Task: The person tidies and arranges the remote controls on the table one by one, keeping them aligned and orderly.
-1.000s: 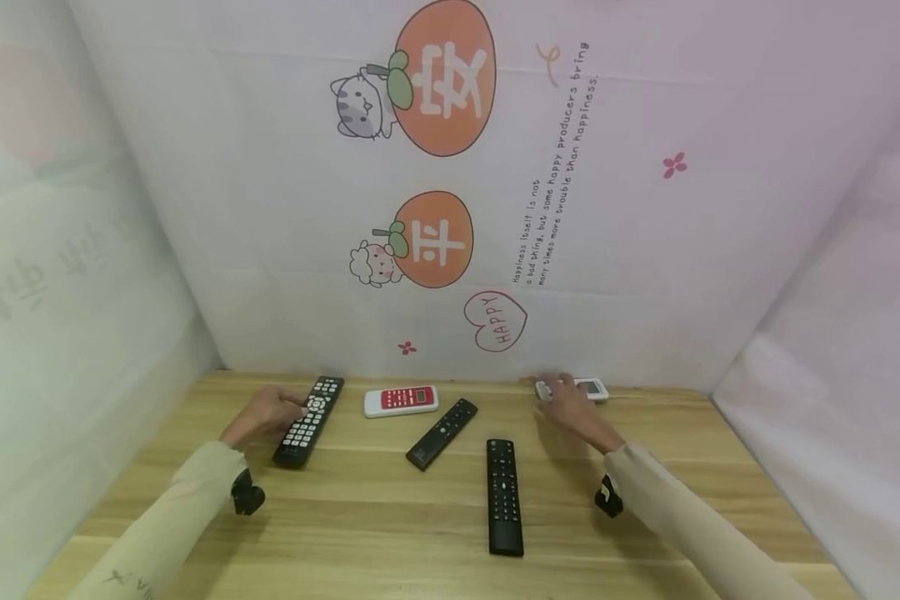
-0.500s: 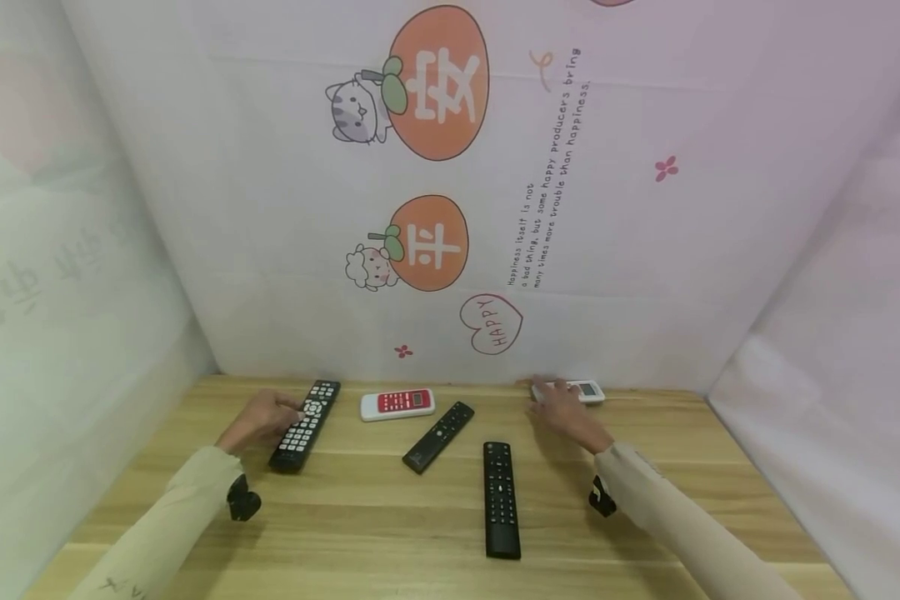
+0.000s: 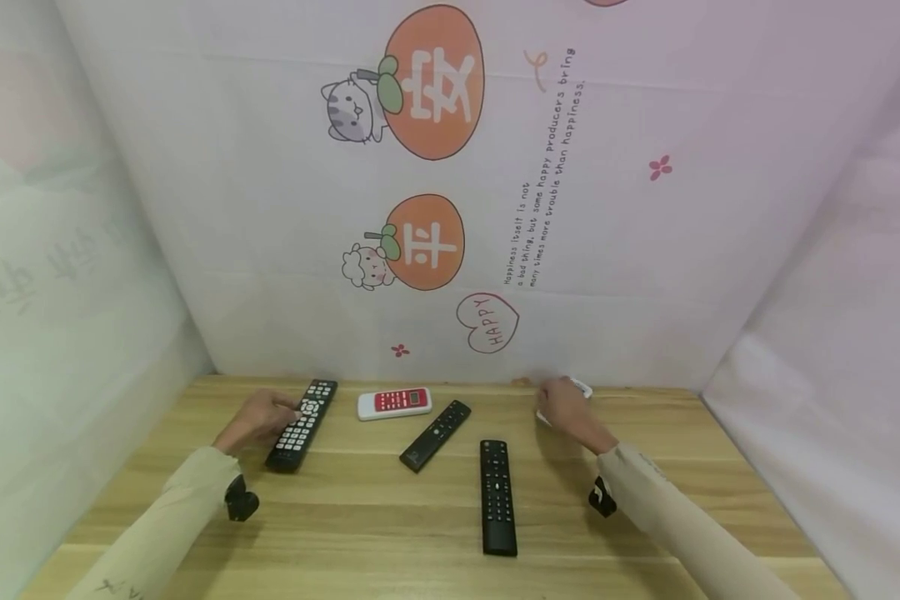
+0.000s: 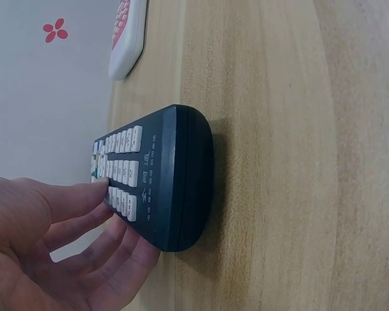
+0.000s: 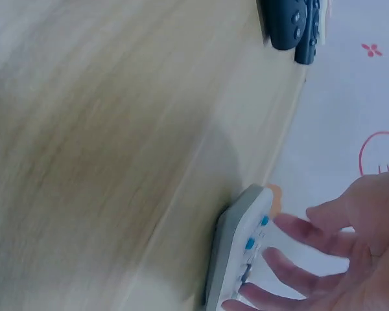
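Note:
My left hand (image 3: 258, 415) holds a black remote control (image 3: 300, 429) with white buttons at the left of the table. In the left wrist view the thumb presses on its button face and the fingers (image 4: 126, 262) lie along its side; the remote rests slantwise on the wood. At the back right, my right hand (image 3: 567, 408) covers most of a white remote control (image 3: 585, 387). From the right wrist camera, this white remote (image 5: 236, 249) shows blue buttons. The fingers of the right hand (image 5: 350, 259) are spread and loosely bent over it, with the thumb apart from it.
Between the hands lie a white remote with a red face (image 3: 394, 403), a small black remote (image 3: 435, 436) set diagonally, and a long black remote (image 3: 498, 498). A printed white cloth (image 3: 607, 275) stands along the back edge of the wooden table (image 3: 390, 533).
The white remote under my right hand has turned from lying nearly crosswise to a slanted angle, and the hand covers more of it. My left hand stays on the black remote.

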A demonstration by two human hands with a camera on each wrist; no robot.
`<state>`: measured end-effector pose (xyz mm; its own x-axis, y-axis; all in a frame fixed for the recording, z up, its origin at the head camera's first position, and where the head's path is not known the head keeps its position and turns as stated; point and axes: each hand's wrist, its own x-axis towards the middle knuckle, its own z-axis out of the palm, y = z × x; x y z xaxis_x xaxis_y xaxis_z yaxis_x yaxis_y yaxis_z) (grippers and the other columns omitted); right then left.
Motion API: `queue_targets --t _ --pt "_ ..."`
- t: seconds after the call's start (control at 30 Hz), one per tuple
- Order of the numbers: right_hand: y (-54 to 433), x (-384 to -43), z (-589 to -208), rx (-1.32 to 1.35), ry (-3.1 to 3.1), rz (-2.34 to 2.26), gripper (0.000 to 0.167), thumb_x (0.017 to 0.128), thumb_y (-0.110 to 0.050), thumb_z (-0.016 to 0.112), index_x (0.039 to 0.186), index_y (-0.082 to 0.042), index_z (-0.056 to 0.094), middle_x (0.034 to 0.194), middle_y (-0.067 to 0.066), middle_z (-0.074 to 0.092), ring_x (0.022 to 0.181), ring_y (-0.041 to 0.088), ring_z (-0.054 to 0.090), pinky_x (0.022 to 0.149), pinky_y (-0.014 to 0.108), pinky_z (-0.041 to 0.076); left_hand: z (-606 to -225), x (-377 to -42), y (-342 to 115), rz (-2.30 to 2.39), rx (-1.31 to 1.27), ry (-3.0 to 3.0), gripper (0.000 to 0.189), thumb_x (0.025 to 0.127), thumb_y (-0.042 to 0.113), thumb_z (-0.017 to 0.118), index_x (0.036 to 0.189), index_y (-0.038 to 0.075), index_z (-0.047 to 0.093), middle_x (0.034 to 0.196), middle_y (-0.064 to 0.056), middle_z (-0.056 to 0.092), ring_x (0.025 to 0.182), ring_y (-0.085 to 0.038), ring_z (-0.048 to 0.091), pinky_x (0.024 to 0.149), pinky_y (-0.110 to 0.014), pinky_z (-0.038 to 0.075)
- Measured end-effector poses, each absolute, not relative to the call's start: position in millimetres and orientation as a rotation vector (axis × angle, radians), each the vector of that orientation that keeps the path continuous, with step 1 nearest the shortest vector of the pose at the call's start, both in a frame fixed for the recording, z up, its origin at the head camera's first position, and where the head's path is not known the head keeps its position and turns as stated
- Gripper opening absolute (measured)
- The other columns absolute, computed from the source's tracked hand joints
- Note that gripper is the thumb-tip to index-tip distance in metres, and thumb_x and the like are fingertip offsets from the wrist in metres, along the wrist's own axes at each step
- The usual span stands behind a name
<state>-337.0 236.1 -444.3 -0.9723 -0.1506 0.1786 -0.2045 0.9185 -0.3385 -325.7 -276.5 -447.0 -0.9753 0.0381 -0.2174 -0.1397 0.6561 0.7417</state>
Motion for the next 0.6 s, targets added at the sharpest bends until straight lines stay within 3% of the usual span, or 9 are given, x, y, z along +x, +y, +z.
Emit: queue_targets --t 0.1,0.17,0.27,0.43,0.6 --pt "240.6 -337.2 -441.4 0.178 -2.916 0.501 0.016 0.097 -0.001 0.053 0.086 0.007 0.062 0.079 0.02 0.058 0.074 0.031 0.052 0.062 0.041 0.048 -448.6 -324.8 -277.5 1.221 -0.06 2.667 0.044 0.1 0.006 0.061 0.137 -0.017 0.055 0.12 -0.031 0.067 0.092 -0.024 0.068 0.077 -0.036 0.063" --pt "244.9 -338.8 -441.3 0.096 -2.917 0.486 0.018 0.095 -0.003 0.057 0.101 0.014 0.061 0.09 0.028 0.058 0.081 0.038 0.055 0.067 0.048 0.051 -449.2 -324.7 -277.3 1.222 -0.057 2.67 0.045 0.099 0.006 0.061 0.137 -0.017 0.055 0.12 -0.031 0.067 0.091 -0.024 0.068 0.077 -0.036 0.062" --pt "253.8 -340.3 -442.1 -0.009 -2.951 0.536 0.035 0.095 -0.007 0.063 0.116 0.02 0.053 0.099 0.036 0.055 0.089 0.045 0.056 0.073 0.053 0.053 -449.7 -325.6 -276.9 1.227 -0.077 2.662 0.045 0.099 0.005 0.061 0.138 -0.016 0.056 0.119 -0.03 0.067 0.092 -0.024 0.067 0.077 -0.036 0.063" --pt "267.3 -342.1 -440.3 -0.127 -2.982 0.818 0.059 0.093 -0.013 0.071 0.126 0.023 0.038 0.106 0.042 0.05 0.098 0.05 0.055 0.079 0.054 0.057 -448.8 -325.3 -276.8 1.235 -0.083 2.652 0.044 0.1 0.005 0.061 0.138 -0.017 0.055 0.118 -0.029 0.068 0.092 -0.025 0.067 0.077 -0.036 0.063" --pt "273.5 -344.5 -439.4 -0.305 -2.925 1.099 0.085 0.09 -0.014 0.074 0.142 0.022 0.018 0.119 0.043 0.047 0.11 0.051 0.052 0.097 0.057 0.053 -449.3 -325.8 -278.1 1.238 -0.079 2.658 0.044 0.099 0.005 0.061 0.137 -0.017 0.056 0.115 -0.028 0.068 0.089 -0.023 0.067 0.075 -0.035 0.062"
